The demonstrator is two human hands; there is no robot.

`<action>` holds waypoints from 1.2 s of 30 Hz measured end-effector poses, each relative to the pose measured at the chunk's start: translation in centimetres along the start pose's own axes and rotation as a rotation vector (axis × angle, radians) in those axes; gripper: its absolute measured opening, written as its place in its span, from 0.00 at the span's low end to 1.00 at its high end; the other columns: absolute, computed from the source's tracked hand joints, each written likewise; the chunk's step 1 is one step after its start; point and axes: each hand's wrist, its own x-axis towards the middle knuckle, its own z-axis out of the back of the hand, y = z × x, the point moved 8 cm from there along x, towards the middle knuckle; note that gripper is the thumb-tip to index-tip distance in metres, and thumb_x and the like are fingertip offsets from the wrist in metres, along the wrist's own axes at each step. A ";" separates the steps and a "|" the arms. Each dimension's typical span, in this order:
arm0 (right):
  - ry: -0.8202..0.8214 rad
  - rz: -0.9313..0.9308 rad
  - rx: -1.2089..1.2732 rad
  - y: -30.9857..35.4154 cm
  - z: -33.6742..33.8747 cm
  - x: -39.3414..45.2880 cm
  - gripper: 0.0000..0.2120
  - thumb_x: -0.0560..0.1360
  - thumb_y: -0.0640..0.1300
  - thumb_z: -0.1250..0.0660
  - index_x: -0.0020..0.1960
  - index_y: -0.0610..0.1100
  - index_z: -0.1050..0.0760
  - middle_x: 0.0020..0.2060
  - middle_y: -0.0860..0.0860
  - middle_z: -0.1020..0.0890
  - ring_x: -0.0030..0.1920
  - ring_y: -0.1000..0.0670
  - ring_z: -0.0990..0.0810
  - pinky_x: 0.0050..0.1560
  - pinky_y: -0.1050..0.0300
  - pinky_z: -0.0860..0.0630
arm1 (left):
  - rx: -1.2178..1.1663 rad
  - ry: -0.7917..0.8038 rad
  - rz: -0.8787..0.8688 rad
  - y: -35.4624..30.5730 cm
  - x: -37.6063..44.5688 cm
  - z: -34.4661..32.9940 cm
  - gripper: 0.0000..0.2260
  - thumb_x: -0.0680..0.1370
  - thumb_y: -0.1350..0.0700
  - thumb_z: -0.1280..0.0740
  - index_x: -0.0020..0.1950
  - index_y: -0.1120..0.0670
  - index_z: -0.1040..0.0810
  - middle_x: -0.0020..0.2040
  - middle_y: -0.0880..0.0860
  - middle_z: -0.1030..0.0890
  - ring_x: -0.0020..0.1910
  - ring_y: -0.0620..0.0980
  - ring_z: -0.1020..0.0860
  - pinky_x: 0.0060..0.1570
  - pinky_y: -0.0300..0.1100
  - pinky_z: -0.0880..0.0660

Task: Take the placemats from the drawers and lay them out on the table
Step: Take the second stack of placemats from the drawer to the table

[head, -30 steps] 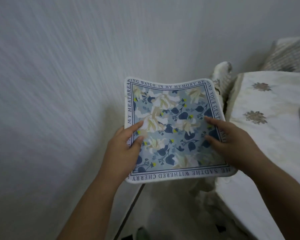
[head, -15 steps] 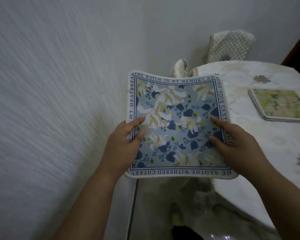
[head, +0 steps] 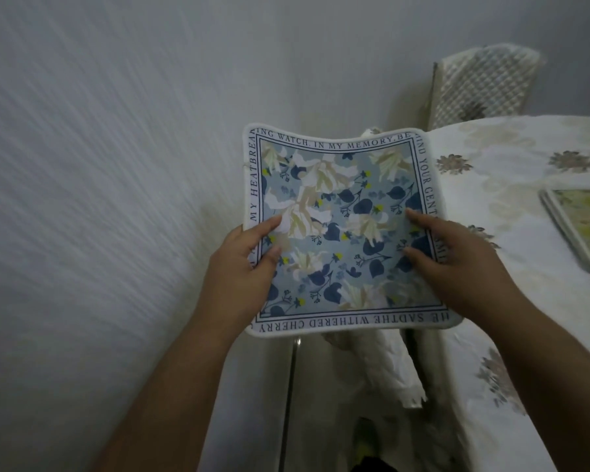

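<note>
Blue floral placemat (head: pixel 338 229), bordered "IN MY MEMORY", held by both hands.

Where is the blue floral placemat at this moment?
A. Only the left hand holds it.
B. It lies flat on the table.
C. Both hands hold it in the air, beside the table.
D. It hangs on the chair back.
C: the left hand and the right hand grip opposite edges of the blue floral placemat, which is raised, not resting on the table.
</note>
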 end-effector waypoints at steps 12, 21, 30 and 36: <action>-0.143 -0.123 0.039 -4.0 5.2 9.1 0.29 0.78 0.50 0.30 0.76 0.58 0.34 0.69 0.51 0.27 0.67 0.47 0.26 0.64 0.53 0.28 | 0.005 0.143 -0.129 -3.5 14.2 -7.7 0.18 0.81 0.56 0.31 0.70 0.43 0.22 0.58 0.36 0.24 0.56 0.23 0.28 0.54 0.18 0.34; -0.353 -0.440 -0.009 -11.6 8.3 12.1 0.28 0.78 0.48 0.30 0.76 0.57 0.33 0.68 0.51 0.26 0.67 0.47 0.26 0.65 0.50 0.28 | -0.021 0.490 -0.343 -6.0 25.6 -22.4 0.18 0.81 0.56 0.32 0.70 0.43 0.24 0.58 0.35 0.25 0.57 0.31 0.27 0.54 0.17 0.35; -0.587 -0.693 -0.065 -12.4 9.4 15.6 0.27 0.78 0.48 0.31 0.75 0.59 0.33 0.58 0.56 0.26 0.62 0.51 0.25 0.62 0.54 0.28 | -0.163 0.786 -0.450 -7.4 35.2 -33.1 0.18 0.81 0.56 0.31 0.68 0.41 0.22 0.56 0.31 0.27 0.54 0.20 0.29 0.53 0.18 0.33; -0.674 -0.780 -0.068 -11.8 9.4 16.0 0.27 0.79 0.49 0.32 0.75 0.62 0.35 0.65 0.52 0.24 0.67 0.49 0.26 0.67 0.51 0.28 | -0.203 0.919 -0.492 -8.7 38.2 -36.7 0.18 0.81 0.54 0.31 0.68 0.36 0.23 0.58 0.33 0.26 0.57 0.29 0.26 0.61 0.40 0.24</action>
